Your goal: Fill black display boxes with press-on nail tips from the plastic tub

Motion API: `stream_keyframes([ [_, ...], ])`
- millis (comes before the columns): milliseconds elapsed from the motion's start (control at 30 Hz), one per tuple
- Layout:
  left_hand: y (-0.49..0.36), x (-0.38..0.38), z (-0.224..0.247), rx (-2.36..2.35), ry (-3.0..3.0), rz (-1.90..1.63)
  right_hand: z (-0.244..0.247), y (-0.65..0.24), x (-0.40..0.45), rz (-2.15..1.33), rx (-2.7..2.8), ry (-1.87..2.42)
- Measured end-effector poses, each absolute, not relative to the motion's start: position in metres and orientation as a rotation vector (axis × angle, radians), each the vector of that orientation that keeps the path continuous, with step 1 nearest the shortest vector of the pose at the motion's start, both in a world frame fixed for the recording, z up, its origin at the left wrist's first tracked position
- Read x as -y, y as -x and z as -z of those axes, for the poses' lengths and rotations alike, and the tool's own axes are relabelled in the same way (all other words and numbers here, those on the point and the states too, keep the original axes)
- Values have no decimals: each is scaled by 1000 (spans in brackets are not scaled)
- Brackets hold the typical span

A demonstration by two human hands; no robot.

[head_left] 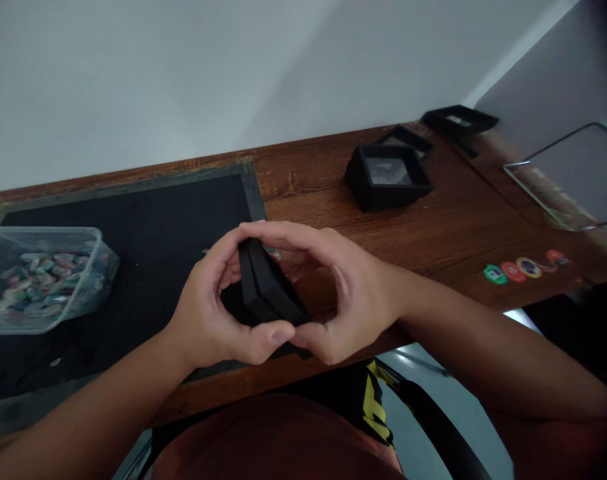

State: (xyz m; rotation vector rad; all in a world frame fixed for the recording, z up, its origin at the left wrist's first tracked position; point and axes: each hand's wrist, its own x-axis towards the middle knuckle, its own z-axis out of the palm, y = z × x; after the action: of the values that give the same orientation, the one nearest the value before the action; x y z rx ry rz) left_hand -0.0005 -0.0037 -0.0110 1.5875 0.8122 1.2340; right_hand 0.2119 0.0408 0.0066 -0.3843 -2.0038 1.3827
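Between my two hands a black box [266, 283] is held up on edge, tilted, above the front of the table. A thin gap runs along its narrow side, like the seam between a lid and a base. My left hand [216, 303] curves around its left side, thumb at the lower edge. My right hand [346, 293] grips it from the right, with fingers over the top corner and thumb at the bottom corner. Both thumbs meet at the near edge. The box's far face and what it contains are hidden.
On the black mat [148, 247] stands a clear plastic tub [96, 267] of small multicoloured stones. Black boxes with clear windows [388, 172] sit at the back right, with another black tray [458, 120] in the corner. Round stickers [513, 271] and a wire frame [543, 193] are on the right.
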Motion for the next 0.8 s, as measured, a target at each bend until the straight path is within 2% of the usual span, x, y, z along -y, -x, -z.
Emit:
stream_keyframes([
  [133,1,2,10,-794,-1569,-1181,0,-212,-52,-1508,1934,283],
  [300,3,-3,12,-540,-1523,-1202,0,-216,-65,-1786,1750,186],
  [500,13,-1,6,-560,-1374,-1128,-24,-226,-74,-2060,1443,449],
  [667,22,7,-4,-717,-1289,-1023,-36,-242,-91,-2086,1621,614],
  [800,32,3,-3,-805,-1573,-879,-32,-246,-97,-1965,1593,678],
])
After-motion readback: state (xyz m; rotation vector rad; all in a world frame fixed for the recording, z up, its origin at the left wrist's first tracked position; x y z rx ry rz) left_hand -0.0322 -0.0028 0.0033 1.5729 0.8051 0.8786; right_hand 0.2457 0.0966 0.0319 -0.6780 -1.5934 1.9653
